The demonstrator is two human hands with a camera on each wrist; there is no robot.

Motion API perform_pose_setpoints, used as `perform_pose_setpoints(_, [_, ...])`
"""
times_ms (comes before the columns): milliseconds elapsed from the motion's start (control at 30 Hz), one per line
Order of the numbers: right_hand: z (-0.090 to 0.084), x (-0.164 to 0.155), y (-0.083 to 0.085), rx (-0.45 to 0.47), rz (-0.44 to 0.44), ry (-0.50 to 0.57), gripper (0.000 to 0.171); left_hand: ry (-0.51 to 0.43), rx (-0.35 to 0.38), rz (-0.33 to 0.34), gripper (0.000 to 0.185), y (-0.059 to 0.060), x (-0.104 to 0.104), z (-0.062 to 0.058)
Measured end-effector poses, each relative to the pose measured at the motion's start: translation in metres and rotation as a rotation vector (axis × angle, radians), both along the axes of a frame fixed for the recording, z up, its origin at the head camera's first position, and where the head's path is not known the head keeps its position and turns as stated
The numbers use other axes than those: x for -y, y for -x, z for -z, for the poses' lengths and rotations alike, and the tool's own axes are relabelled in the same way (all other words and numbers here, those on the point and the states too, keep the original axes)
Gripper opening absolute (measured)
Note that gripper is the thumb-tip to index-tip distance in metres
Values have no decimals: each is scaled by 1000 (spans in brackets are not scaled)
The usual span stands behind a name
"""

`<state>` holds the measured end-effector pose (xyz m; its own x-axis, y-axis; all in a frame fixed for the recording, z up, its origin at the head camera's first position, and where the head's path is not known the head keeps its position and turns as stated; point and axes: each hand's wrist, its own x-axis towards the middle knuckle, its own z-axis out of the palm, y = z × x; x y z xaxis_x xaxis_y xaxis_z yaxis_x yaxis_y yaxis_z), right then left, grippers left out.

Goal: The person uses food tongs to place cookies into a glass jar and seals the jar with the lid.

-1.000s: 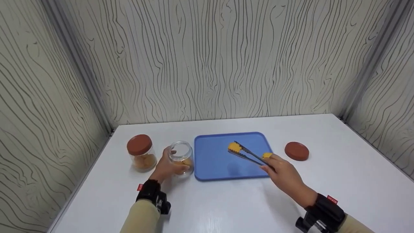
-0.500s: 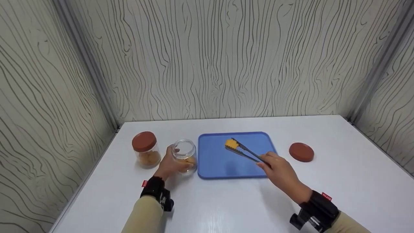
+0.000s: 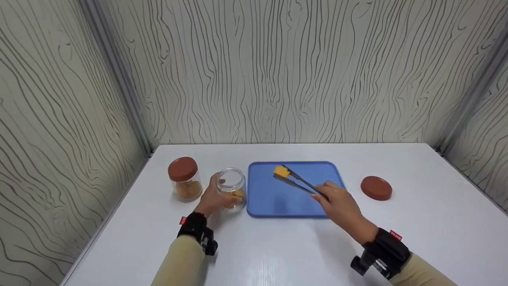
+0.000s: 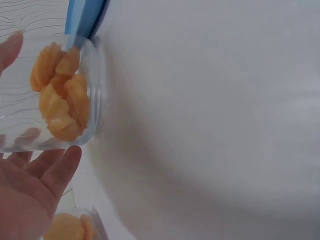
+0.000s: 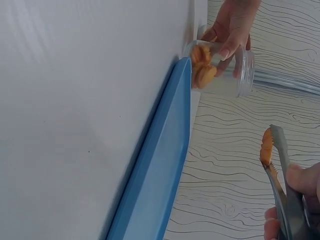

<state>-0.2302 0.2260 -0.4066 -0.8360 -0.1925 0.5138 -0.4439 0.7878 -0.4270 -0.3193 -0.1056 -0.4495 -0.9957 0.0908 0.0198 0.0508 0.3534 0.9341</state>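
Observation:
My left hand (image 3: 213,198) grips the side of an uncapped clear jar (image 3: 232,180) standing just left of the blue tray (image 3: 270,200). Several orange-yellow cookies (image 4: 62,95) lie in the bottom of that jar. My right hand (image 3: 340,206) holds dark metal tongs (image 3: 299,185) above the tray. Between the tongs' toothed tips sits one cookie (image 3: 281,171), apart from the jar and raised off the tray in the right wrist view. The hand covers the tray's right part.
A second jar (image 3: 187,188) with cookies and a reddish-brown lid (image 3: 182,169) stands left of my left hand. A loose lid of the same colour (image 3: 376,188) lies right of the tray. Patterned panels (image 3: 258,79) enclose the white table (image 3: 270,246).
My right hand has moved left over the tray with the tongs and cookie, nearer the open jar. A cookie seen by that hand earlier is now hidden. My left hand keeps its grip.

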Motion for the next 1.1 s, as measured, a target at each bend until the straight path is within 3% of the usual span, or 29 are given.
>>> perform_pose_setpoints(200, [0,7,4,-36,-20,7,18,0,-6,5,105,3,1,3])
perform_pose_setpoints(500, [3,16,3,17,-52,50,18,15,-27,8,107,2,2,8])
perform_pose_setpoints(1100, [0,36,9,13,-81,50,20,32,32,-15,110,1,2,1])
